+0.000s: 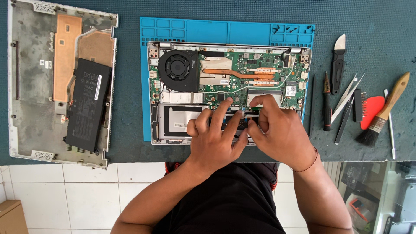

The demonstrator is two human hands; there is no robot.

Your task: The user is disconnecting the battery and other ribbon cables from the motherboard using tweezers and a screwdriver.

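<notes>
On the blue repair mat, both hands press curled fingers onto the opened laptop: left hand, right hand, neither gripping anything.

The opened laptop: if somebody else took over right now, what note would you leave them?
Left hand: fingers spread, pressing on the lower middle of the opened silver laptop, holding nothing.
Right hand: fingertips pinching at a small part beside it; which part is hidden.
The laptop sits on a blue silicone mat.
Done: grey bottom cover is off, at far left, with a black flat battery lying on it.
Left: whatever the fingers are working on.
Tools, including a wooden-handled brush, lie at right.
</notes>
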